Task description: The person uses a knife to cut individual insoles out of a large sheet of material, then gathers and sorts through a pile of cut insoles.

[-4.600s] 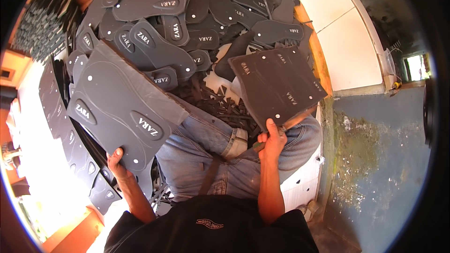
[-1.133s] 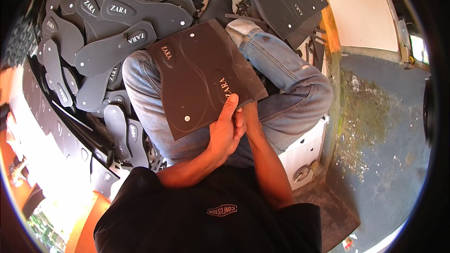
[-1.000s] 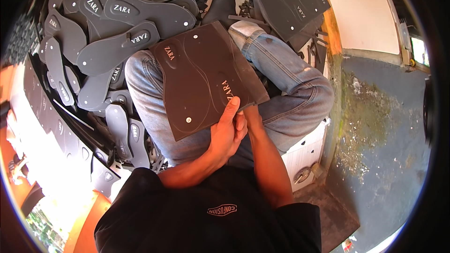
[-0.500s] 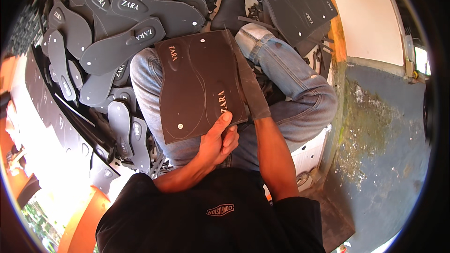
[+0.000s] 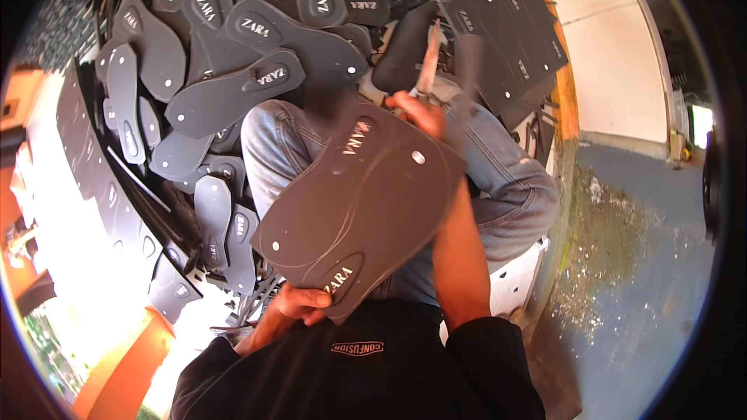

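Note:
My left hand pinches the near corner of a dark foam sheet between thumb and fingers. Two insole shapes lie head to tail on the sheet, each with pale lettering on a raised heel pad and a white dot. Beyond the sheet's far right edge, my right hand is closed around scissors, their pointed blades directed away from me. Part of that hand and its wrist is hidden under the sheet. A blurred dark strip hangs just right of the scissors.
Many dark insoles are heaped in front and to the left. Uncut printed sheets lie at the far right. My crossed legs in jeans are under the work. A blue-grey floor with a worn patch extends to the right.
The sheet has turned and come nearer my body. My right hand has emerged past its far edge, showing the scissors. The offcut strip along the sheet's right side has come away from that edge.

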A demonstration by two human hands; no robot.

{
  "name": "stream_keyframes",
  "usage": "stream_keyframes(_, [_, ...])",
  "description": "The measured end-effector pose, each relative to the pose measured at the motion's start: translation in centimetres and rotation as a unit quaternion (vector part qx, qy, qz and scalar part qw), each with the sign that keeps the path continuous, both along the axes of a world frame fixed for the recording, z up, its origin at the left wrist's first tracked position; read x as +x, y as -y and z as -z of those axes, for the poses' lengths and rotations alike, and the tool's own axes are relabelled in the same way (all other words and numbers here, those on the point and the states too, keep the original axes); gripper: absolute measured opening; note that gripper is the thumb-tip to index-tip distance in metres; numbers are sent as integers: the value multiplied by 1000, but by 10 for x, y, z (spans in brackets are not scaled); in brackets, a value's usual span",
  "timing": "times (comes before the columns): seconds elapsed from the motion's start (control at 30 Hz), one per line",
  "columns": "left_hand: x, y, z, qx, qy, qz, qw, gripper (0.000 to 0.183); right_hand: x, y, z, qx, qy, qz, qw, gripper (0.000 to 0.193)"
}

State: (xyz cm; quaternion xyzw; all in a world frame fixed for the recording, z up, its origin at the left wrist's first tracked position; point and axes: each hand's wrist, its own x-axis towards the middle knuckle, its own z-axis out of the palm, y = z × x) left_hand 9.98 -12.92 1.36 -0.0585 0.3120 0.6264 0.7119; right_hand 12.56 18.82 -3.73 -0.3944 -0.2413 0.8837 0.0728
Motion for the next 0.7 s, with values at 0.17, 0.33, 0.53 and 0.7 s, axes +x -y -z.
stream_keyframes(0.17, [-68,15,55,133,-300,70,942,44,63,-11,-35,131,-25,-121,984,26])
stream_keyframes(0.33, [-90,-68,51,133,-27,-233,963,84,88,24,-50,209,46,9,977,22])
stream_keyframes(0.53, [-12,-152,36,-17,-179,-192,965,47,82,85,-30,215,40,54,974,15])
stream_keyframes(0.7, [-11,-153,44,-120,-145,-220,957,34,124,61,-39,343,113,-13,932,27])
